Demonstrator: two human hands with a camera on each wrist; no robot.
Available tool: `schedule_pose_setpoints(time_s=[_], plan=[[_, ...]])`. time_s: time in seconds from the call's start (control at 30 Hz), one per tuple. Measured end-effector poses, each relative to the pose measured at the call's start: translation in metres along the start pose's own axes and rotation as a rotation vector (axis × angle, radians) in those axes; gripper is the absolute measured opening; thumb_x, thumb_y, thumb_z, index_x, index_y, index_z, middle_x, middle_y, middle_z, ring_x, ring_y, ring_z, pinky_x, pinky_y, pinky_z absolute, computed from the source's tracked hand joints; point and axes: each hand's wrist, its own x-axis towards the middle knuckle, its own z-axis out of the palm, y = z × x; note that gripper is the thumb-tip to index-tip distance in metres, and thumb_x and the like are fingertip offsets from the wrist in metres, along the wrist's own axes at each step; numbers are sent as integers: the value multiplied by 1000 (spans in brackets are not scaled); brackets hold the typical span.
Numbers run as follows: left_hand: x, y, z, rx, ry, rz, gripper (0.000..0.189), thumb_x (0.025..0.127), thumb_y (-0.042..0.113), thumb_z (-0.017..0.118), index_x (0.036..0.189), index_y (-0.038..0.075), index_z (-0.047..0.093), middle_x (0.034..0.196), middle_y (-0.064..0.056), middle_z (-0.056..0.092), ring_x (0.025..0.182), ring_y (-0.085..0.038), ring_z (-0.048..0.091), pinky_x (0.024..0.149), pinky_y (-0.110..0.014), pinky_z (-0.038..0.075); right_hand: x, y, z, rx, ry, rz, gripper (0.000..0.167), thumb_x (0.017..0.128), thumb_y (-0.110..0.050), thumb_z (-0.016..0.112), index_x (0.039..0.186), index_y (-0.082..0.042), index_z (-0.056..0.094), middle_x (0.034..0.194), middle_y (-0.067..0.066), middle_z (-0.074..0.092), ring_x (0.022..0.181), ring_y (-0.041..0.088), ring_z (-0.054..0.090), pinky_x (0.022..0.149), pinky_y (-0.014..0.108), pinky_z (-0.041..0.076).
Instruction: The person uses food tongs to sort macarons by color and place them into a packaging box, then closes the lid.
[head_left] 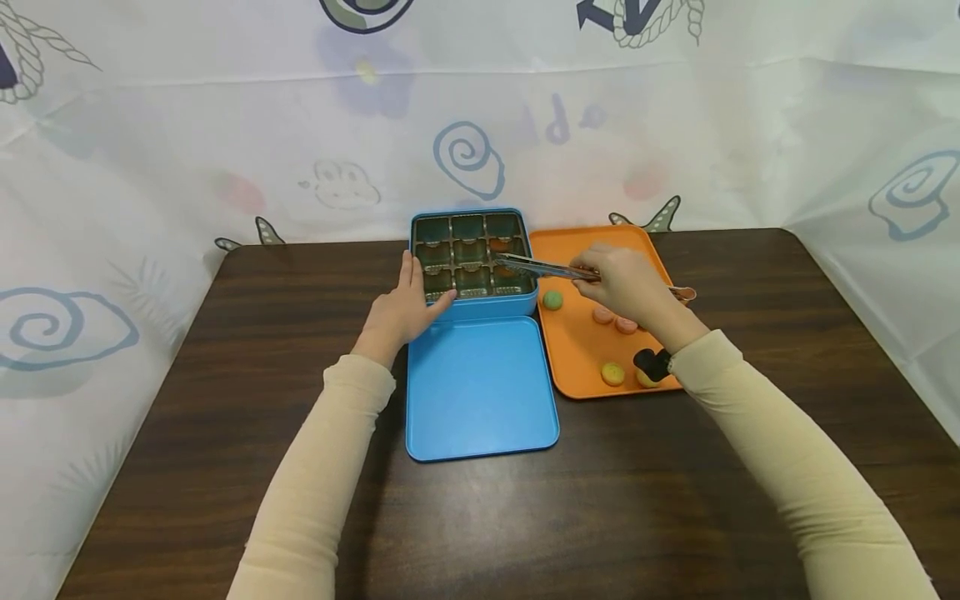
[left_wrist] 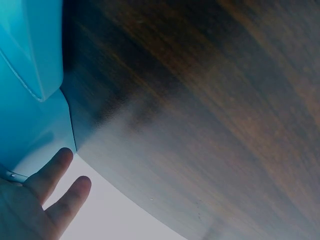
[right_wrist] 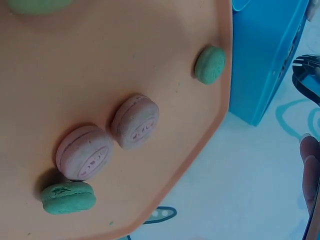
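Observation:
My right hand (head_left: 622, 279) grips metal tongs (head_left: 551, 268), their tips over the right column of the blue box (head_left: 480, 308). Inside the box is a clear insert (head_left: 468, 250) divided into several compartments; a reddish spot shows in one near the tips. In the right wrist view, the forked end of the tongs (right_wrist: 306, 75) shows beside the box. My left hand (head_left: 405, 308) rests against the box's left front corner, fingers extended and thumb along the front rim. Right of the box, an orange tray (head_left: 577, 350) holds green macarons (head_left: 552, 300), pink macarons (head_left: 603, 314) and yellow macarons (head_left: 612, 373).
A shallow blue lid (head_left: 480, 392) lies directly in front of the box, beside the orange tray. Everything stands on a dark wooden table (head_left: 480, 517). A patterned white sheet (head_left: 285, 125) hangs right behind the table's back edge.

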Motion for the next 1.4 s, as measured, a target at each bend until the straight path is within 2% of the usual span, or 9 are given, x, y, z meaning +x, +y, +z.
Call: schedule_pose_setpoints(time_s=[0.43,0.67,0.9,1.07,1.4], plan=[[0,1,0,-2,-12,-4,94,94,68,28,153,6,-12,160,-9,-21,48,-22,52,44,-28,37,-4,4,6,18,-38,29,22,89,-11,67,109,0,69,93,15,66,79,26,65,67,39,55],[0,1,-2,-3,-13,5,95,94,69,26,152,5,-13,160,-10,-22,48,-22,52,44,-28,36,-6,2,6,20,-42,58,31,87,-14,69,115,0,66,93,15,64,74,25,63,63,37,53],[-1,2,-3,0,-22,-5,95,94,69,26,152,6,-14,160,-9,-22,48,-21,51,44,-29,36,-7,1,5,26,-85,126,44,87,-18,70,125,0,59,102,18,60,85,28,64,72,40,55],[-1,1,-3,-3,-25,-6,95,94,68,26,152,6,-14,159,-9,-23,48,-22,51,44,-29,36,-13,3,-1,60,-97,173,47,88,-18,68,129,1,56,107,18,58,91,30,63,76,42,55],[-2,1,-3,-1,-18,0,96,93,69,27,152,5,-14,160,-11,-22,51,-23,55,44,-28,37,-26,12,-12,20,-78,189,46,88,-20,68,128,0,57,107,18,61,91,31,66,74,45,55]])
